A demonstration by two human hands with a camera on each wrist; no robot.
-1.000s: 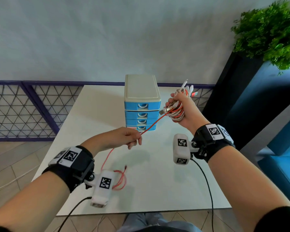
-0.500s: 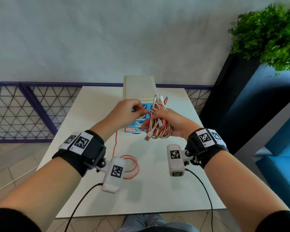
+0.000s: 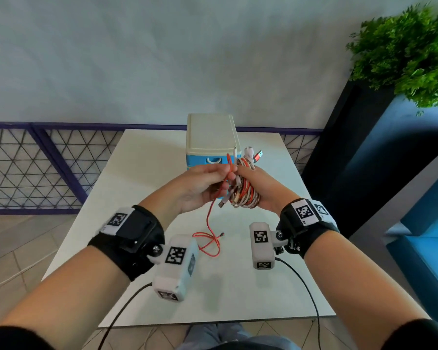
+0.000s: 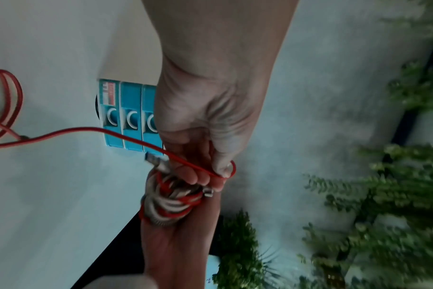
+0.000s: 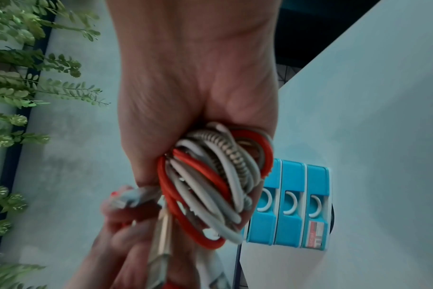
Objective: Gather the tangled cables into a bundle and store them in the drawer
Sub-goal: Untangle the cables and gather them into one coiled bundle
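Observation:
My right hand (image 3: 253,184) grips a coiled bundle of red, white and braided cables (image 3: 243,195), held in the air in front of the drawer unit (image 3: 211,140). In the right wrist view the cable bundle (image 5: 210,179) fills my right hand (image 5: 195,101). My left hand (image 3: 208,181) pinches the loose red cable (image 3: 209,218) right beside the bundle. In the left wrist view my left hand (image 4: 210,121) holds the red cable (image 4: 136,141) between thumb and fingers. The cable's tail (image 3: 208,245) lies looped on the white table (image 3: 142,173). The unit's blue drawers (image 5: 288,203) are closed.
The drawer unit stands at the table's far middle. A purple lattice fence (image 3: 36,170) runs behind the table on the left. A green plant (image 3: 410,49) on a dark stand is at the right. Wrist camera cords (image 3: 306,291) hang near the front edge.
My left hand rose from over the table up to the bundle, drawing the red cable with it. My right hand came down and inward, and the tail on the table shifted.

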